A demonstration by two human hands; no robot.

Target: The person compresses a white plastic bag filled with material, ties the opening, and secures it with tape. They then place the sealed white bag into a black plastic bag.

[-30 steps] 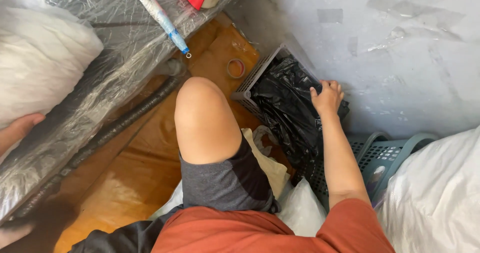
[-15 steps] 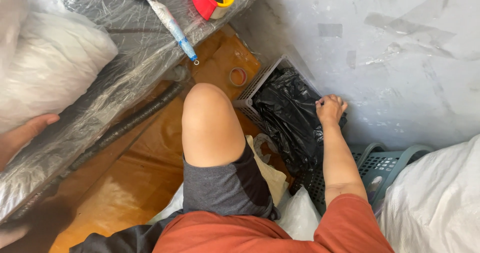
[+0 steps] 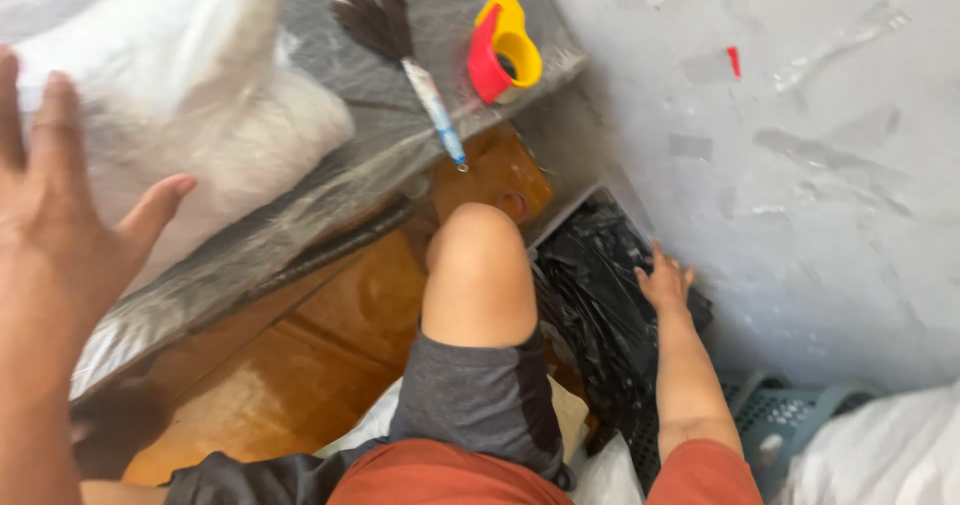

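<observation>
My right hand (image 3: 662,283) rests with fingers spread on the crumpled black plastic bag (image 3: 590,310) that lines a bin against the grey wall. My left hand (image 3: 60,225) is raised at the left edge, fingers apart and holding nothing, in front of a white pillow (image 3: 190,115). My bare knee (image 3: 478,265) sits between the two hands, above grey shorts and an orange shirt.
A plastic-wrapped surface (image 3: 330,200) carries the pillow, a feather duster (image 3: 395,40) and a red and yellow tape dispenser (image 3: 503,50). A brown wooden floor (image 3: 330,335) lies below. A teal plastic basket (image 3: 790,415) and white fabric (image 3: 880,450) sit at the lower right.
My left hand has risen from the left edge into full view, fingers spread. My right hand opened flat on the black bag. The view tilted up, showing more of the duster and tape dispenser.
</observation>
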